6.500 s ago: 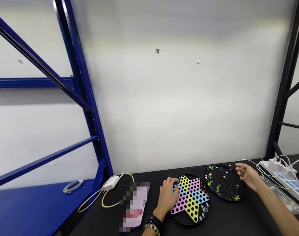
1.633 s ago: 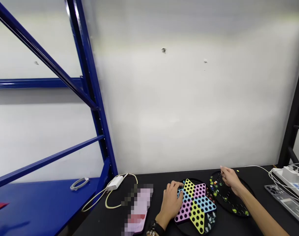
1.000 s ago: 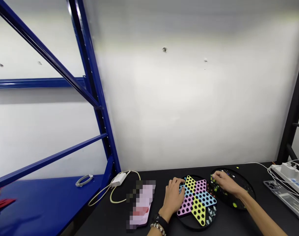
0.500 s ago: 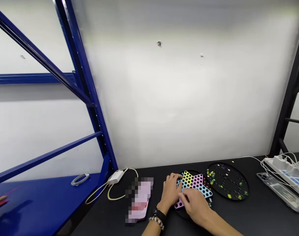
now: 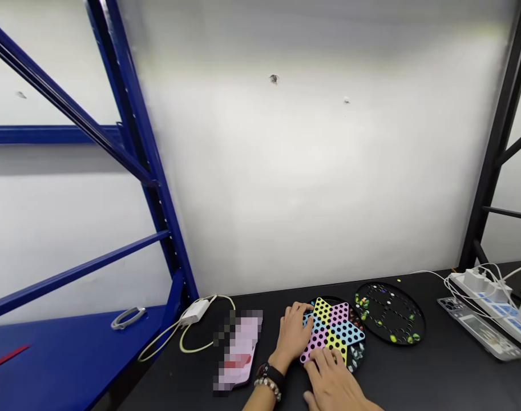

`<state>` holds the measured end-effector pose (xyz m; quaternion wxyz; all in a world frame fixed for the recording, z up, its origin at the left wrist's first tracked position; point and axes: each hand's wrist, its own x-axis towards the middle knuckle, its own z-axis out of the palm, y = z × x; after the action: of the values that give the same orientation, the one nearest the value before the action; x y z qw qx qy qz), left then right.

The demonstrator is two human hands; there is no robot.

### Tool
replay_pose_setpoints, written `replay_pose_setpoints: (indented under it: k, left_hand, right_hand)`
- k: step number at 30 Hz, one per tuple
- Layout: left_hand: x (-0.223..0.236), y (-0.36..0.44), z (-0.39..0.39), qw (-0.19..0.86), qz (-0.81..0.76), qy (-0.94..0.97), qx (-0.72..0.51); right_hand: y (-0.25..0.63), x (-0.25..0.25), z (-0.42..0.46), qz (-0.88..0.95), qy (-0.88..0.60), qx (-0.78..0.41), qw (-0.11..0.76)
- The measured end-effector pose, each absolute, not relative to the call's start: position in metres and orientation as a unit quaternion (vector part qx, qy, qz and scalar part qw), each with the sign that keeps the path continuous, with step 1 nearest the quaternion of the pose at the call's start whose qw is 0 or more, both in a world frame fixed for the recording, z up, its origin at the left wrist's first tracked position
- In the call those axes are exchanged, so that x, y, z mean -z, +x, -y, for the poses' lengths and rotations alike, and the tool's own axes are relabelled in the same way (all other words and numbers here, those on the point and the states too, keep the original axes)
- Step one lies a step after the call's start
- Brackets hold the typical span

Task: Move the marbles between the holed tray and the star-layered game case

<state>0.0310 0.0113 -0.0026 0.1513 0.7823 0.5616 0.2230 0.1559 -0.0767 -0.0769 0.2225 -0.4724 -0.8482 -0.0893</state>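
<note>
The left hand lies open on the star board's left edge, the right hand open on its near edge.

- The wall stands behind the table.
- A star-shaped checkers board lies on a round tray on the table.
- The left hand rests on the left side of the star board, and its fingers touch it.
- The right hand is in front of the star board, and its fingers touch it.
- A round board lies just right of the star board, with marbles on it.
- A blurred flat thing lies left of the left hand.
- A charger lies past that, near the table's left end.
- A power strip lies at the right end, with a flat device in front of it.
- A metal shelf stands left of the table, with a ring-shaped handle on it.
</note>
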Motion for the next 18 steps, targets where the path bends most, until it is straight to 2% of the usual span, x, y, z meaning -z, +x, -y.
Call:
replay_pose_setpoints:
  k: [7, 14, 18]
  left_hand:
    - [0.007, 0.029, -0.014, 0.15, -0.556, 0.786, -0.225]
    - [0.007, 0.03, -0.015, 0.146, -0.554, 0.788, -0.225]
    - [0.006, 0.03, -0.015, 0.139, -0.558, 0.786, -0.228]
  right_hand:
    - [0.172, 0.12, 0.079, 0.865, -0.404, 0.154, 0.253]
    - [0.172, 0.116, 0.076, 0.86, -0.418, 0.18, 0.232]
    - [0.171, 0.113, 0.073, 0.862, -0.383, 0.2, 0.266]
